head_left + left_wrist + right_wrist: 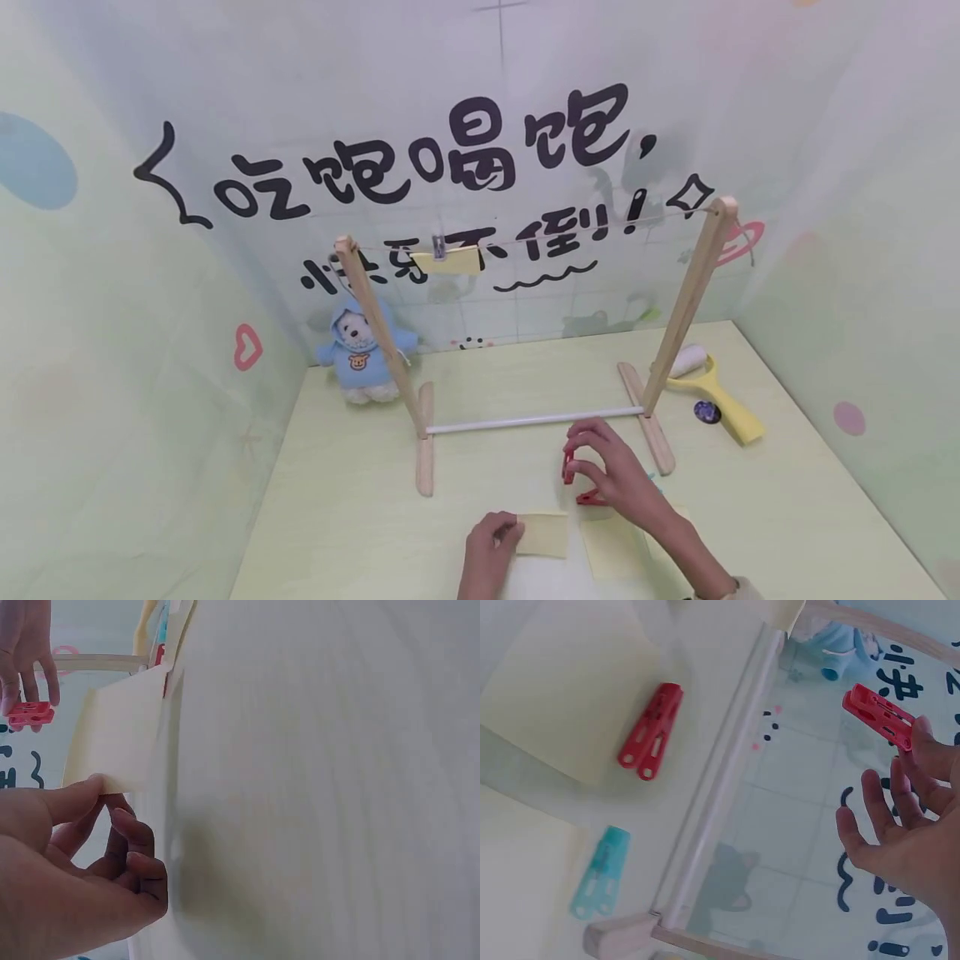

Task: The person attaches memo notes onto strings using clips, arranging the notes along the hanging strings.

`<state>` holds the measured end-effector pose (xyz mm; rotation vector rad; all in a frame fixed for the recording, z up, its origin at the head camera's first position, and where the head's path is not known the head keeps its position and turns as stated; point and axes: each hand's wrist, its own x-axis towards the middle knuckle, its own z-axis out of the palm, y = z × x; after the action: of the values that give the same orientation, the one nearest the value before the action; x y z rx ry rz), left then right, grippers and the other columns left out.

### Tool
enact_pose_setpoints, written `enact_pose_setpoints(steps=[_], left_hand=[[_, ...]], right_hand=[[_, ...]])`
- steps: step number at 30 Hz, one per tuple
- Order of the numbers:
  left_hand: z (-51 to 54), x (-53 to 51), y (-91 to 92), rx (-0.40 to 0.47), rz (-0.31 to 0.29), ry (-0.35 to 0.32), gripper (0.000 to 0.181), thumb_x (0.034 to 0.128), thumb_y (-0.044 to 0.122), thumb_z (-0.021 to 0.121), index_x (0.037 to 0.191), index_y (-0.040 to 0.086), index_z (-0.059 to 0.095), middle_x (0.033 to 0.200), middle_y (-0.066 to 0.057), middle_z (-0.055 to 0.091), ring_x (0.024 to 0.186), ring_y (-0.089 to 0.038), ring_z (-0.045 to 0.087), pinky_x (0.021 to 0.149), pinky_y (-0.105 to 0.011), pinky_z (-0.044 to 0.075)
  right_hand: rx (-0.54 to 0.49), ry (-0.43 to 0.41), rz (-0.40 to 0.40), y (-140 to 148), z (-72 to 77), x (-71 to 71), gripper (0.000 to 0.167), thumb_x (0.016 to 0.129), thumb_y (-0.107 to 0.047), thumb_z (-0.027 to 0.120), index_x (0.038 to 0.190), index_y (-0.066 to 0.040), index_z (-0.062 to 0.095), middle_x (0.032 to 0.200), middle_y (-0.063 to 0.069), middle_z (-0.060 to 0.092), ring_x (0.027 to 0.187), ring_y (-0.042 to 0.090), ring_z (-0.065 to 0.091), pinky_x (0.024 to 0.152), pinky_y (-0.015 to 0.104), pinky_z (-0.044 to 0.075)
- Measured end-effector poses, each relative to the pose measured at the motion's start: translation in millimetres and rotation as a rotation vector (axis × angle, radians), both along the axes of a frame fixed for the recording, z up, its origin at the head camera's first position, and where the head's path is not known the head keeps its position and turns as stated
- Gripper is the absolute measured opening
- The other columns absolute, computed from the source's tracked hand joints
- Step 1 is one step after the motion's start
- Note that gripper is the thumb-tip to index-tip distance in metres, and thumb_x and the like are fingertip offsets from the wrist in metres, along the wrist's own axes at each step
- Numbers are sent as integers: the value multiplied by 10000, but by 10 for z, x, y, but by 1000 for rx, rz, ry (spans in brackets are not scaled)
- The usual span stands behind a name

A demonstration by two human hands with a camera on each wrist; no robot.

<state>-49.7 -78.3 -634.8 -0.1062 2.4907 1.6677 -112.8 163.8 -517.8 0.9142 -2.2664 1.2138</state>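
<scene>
Two hands (489, 543) (621, 477) with yellow paper (544, 535), red clip (880, 716)

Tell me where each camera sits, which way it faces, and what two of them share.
Head: on the head, looking forward and down at the wooden stand; left grip, right grip and right forearm show.
Left wrist: on that wrist, facing the yellow paper the left grip pinches; both grips show.
Right wrist: on that wrist, facing the white rod and held red clip; only the right grip shows.
Both wrist views share that clip.

Left fingers (136, 832) pinch sheet (118, 735), probably paper.
</scene>
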Motion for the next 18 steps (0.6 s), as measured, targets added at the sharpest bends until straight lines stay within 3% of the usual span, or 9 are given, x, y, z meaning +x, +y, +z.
enact_pose_setpoints(steps=[4, 5, 6, 8, 10, 12, 13, 16, 18], left_hand=[[-194, -178, 17, 8, 48, 102, 209, 1020, 455, 753, 1040, 257, 816, 956, 169, 683, 846, 48, 583, 727, -183, 471], [-129, -228, 22, 24, 43, 124, 239, 1027, 473, 742, 1064, 248, 814, 971, 154, 685, 861, 27, 589, 738, -200, 476], [-87, -291, 24, 40, 41, 191, 243, 1038, 467, 735, 1079, 241, 814, 977, 142, 690, 860, 19, 589, 726, -197, 467], [255, -383, 34, 73, 31, 250, 262, 1052, 418, 738, 1102, 172, 815, 983, 69, 709, 865, -32, 598, 724, -221, 472], [677, -470, 44, 110, 8, 304, 246, 1063, 306, 742, 1110, 74, 808, 961, -14, 717, 841, -72, 596, 706, -236, 479], [1090, -572, 54, 141, -6, 289, 213, 1060, 228, 744, 1112, 30, 804, 905, -34, 705, 798, -76, 583, 681, -215, 469], [1323, -617, 61, 150, -8, 248, 217, 1058, 218, 744, 1112, 16, 802, 878, -40, 697, 781, -80, 580, 676, -213, 477], [1731, -807, 63, 164, -15, 232, 216, 1071, 213, 728, 1124, 20, 808, 789, 5, 655, 700, -56, 538, 614, -183, 436], [1948, -924, 59, 166, -24, 249, 214, 1079, 199, 717, 1132, 13, 809, 733, 19, 617, 648, -67, 511, 577, -184, 400]], right_hand=[[-7, 60, -34, 34, 397, -74, 353, 756, 182, 838, 1009, -41, 733, 1217, 105, 645, 1203, 287, 621, 1120, 84, 381], [-12, 66, -38, 54, 529, -102, 348, 761, 185, 836, 1009, -39, 740, 1226, 114, 648, 1237, 276, 615, 1133, 93, 384], [-21, 72, -42, 74, 666, -133, 346, 764, 192, 834, 1009, -36, 748, 1228, 120, 650, 1275, 250, 606, 1147, 103, 385], [-41, 84, -46, 106, 953, -200, 345, 772, 204, 829, 1016, -31, 762, 1236, 133, 653, 1347, 182, 581, 1180, 134, 385], [-59, 90, -44, 133, 1237, -256, 348, 784, 224, 817, 1021, -25, 767, 1237, 153, 646, 1408, 109, 544, 1203, 156, 378], [-68, 110, -52, 146, 1500, -301, 342, 786, 232, 816, 1025, -8, 767, 1245, 172, 641, 1445, 45, 513, 1213, 163, 372], [-69, 119, -55, 147, 1622, -322, 335, 790, 232, 815, 1029, 3, 766, 1249, 182, 634, 1457, 36, 501, 1222, 171, 364], [-67, 143, -69, 132, 1923, -378, 308, 801, 224, 818, 1035, 33, 763, 1265, 198, 621, 1476, 26, 482, 1215, 174, 368], [-68, 153, -71, 111, 2074, -415, 289, 814, 221, 817, 1040, 49, 764, 1264, 204, 614, 1479, 47, 485, 1215, 185, 368]])
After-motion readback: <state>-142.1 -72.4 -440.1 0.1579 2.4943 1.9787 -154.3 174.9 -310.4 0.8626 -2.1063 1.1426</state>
